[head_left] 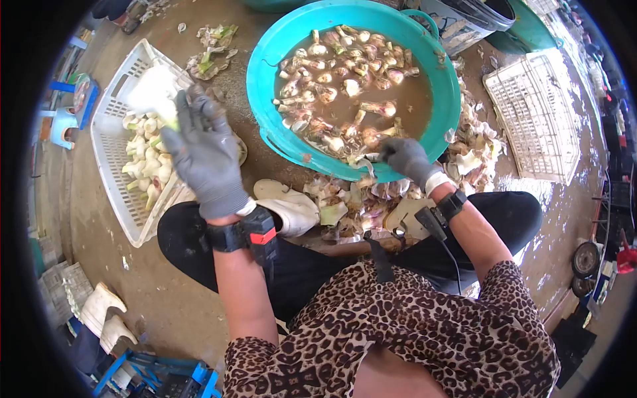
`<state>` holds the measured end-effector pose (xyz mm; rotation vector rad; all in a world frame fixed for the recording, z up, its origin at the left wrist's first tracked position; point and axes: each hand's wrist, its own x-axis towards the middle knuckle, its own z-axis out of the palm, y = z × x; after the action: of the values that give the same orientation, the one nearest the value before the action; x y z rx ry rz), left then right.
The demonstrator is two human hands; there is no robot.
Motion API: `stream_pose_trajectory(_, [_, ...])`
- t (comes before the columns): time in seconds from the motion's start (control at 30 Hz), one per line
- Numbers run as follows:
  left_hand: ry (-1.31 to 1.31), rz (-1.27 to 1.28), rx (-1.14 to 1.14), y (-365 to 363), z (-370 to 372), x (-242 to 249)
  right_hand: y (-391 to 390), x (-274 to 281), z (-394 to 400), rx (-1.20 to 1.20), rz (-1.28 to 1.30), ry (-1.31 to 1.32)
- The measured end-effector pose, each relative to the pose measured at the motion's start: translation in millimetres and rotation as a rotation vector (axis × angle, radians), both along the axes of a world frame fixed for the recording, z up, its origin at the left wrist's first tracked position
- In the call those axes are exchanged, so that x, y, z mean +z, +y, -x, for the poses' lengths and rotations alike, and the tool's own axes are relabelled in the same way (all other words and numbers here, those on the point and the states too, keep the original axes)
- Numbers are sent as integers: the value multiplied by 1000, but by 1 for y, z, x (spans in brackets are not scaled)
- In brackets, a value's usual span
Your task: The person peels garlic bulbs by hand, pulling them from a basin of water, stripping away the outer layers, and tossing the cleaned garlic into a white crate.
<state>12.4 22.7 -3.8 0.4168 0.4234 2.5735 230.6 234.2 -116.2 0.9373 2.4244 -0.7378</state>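
Note:
My left hand (207, 149), in a grey glove, is raised over the right edge of a white plastic crate (119, 156), its fingers stretched out. A bright, blurred white bulb (156, 93) is just beyond the fingertips, above the crate. Peeled garlic bulbs (147, 156) lie inside the crate. On the near right rim of a turquoise tub (269, 136), my right hand (408, 159) has its gloved fingers curled; what they hold, if anything, is hidden. Unpeeled garlic bulbs (352, 86) float in the tub's brown water.
Peeled skins (345, 205) are heaped below the tub between white shoes (292, 209), with more skins to its right. A second white crate (537, 116) lies at the right. Buckets (468, 23) stand behind the tub. A blue stool (63, 126) is far left.

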Motion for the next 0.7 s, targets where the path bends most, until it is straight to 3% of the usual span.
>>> stream_pose_trajectory(0.07, [-67, 66, 33, 0, -1, 3, 10, 1, 9, -110, -215, 187])
stream_pose_trajectory(0.1, [-68, 67, 34, 3, -1, -3, 24, -8, 15, -6, -224, 117])
stream_pose_trajectory(0.17, [-85, 205, -205, 13, -6, -20, 24, -5, 34, 22, -291, 3])
stream_pose_trajectory(0.27, [-4, 291, -273, 25, -17, -35, 20, -75, 27, 153, -462, 28])
stream_pose_trajectory(0.3, [11, 364, -299, 28, -19, -37, 20, -69, 32, 156, -459, 27])
stream_pose_trajectory(0.37, [20, 440, -325, 31, -23, -44, 17, -42, 43, 28, -79, -241])
stream_pose_trajectory(0.4, [87, 585, -325, 35, -26, -46, 15, -38, 37, -5, -90, -76])
stream_pose_trajectory(0.47, [202, 922, -336, 42, -35, -44, 26, -34, 37, -43, -68, -26])
stream_pose_trajectory(0.5, [203, 919, -336, 46, -40, -52, 30, -31, 36, -80, -43, 28])
stream_pose_trajectory(0.57, [920, 1043, -119, 54, -48, -80, 28, -8, 31, -153, 3, 131])
stream_pose_trajectory(0.6, [924, 1041, -111, 56, -55, -82, 28, 2, 28, -252, 256, 244])
stream_pose_trajectory(0.63, [1149, 1087, -6, 59, -63, -82, 26, 16, 25, -347, 513, 354])
stream_pose_trajectory(0.67, [1373, 1125, 104, 60, -70, -81, 23, 30, 20, -231, 598, 518])
stream_pose_trajectory(0.7, [1379, 1125, 112, 60, -75, -81, 16, 39, 20, -226, 596, 525])
